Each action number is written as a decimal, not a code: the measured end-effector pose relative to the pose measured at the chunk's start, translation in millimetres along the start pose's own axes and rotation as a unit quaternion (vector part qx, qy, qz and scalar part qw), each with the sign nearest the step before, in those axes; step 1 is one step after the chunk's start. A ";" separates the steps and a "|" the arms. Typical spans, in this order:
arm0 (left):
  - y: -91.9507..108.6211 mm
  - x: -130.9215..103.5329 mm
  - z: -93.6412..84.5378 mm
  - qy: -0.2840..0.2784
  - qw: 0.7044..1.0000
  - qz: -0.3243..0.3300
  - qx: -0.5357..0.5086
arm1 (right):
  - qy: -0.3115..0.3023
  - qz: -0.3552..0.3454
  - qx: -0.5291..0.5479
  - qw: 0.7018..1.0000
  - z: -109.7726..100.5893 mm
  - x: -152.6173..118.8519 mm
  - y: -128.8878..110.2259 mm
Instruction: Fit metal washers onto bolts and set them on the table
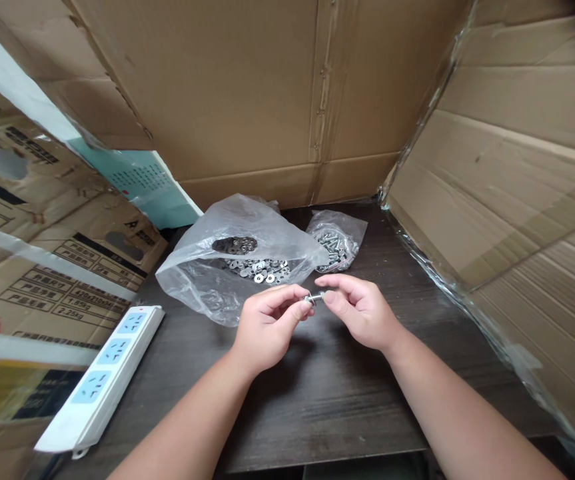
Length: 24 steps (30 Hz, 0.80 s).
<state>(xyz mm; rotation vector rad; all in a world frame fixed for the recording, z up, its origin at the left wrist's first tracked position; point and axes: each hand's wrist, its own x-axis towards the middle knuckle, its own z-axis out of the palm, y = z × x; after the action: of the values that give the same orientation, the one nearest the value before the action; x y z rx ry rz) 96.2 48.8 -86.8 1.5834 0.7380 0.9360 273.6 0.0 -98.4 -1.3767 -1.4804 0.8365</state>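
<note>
A small metal bolt [316, 297] with what looks like a washer on it is held between both hands above the dark table. My left hand [272, 323] pinches its left end, at the washer, between thumb and fingers. The thumb and a finger of my right hand [362, 312] close on the bolt's right end. Just behind the hands lies an open clear plastic bag [192, 267] with many flat washers [262, 270] in it. Farther back on the right is a smaller clear bag [354, 230] of screws [334, 248].
A white power strip [117, 373] lies at the left on the dark table [357, 413]. Cardboard walls [247, 87] stand at the back and on both sides. A light blue paper [142, 183] leans at the back left.
</note>
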 end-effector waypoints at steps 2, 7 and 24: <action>0.6 0.0 -0.2 0.006 1.000 -0.006 -0.011 | -0.003 -0.002 0.014 1.000 -0.4 -0.7 0.7; 1.4 0.5 0.8 0.008 1.000 -0.006 -0.014 | -0.001 -0.012 0.023 1.000 -1.0 -2.1 -1.5; -1.6 -1.1 -1.5 -0.010 1.000 0.014 0.000 | 0.005 -0.005 -0.011 1.000 0.7 -1.1 3.0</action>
<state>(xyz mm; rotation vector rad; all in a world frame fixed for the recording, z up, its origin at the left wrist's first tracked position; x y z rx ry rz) 94.3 48.9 -88.4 1.6039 0.7026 0.9386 273.9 -0.6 -101.6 -1.3865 -1.4916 0.8070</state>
